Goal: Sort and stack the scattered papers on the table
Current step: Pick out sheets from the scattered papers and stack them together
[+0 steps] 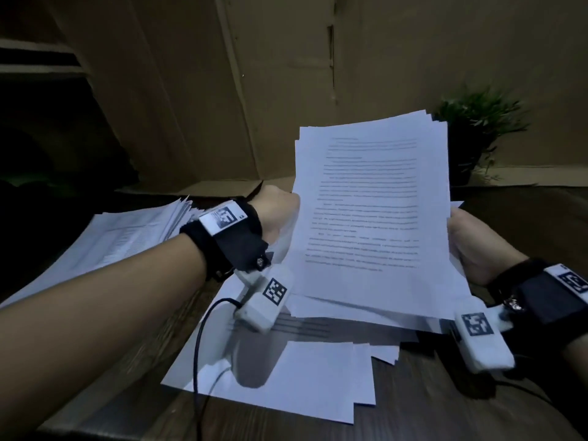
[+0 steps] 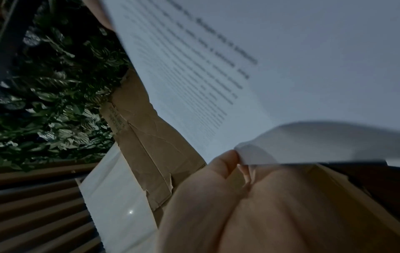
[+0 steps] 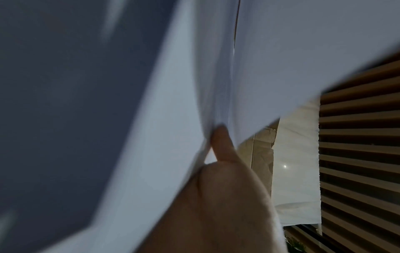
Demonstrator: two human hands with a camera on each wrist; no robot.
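Held sheaf of papers (image 1: 372,211): raised above the counter (image 1: 461,405), edges uneven. Left hand (image 1: 280,211) and right hand (image 1: 467,243), each grip closed on a side edge. Side stack (image 1: 127,237) formed; loose sheets (image 1: 286,377) remain (about half sorted, judged). Print illegible; fingers mostly hidden.

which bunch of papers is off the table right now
The bundle of printed sheets, gripped by the left hand and right hand. The fanned stack at the left and the loose sheets below lie on the table.
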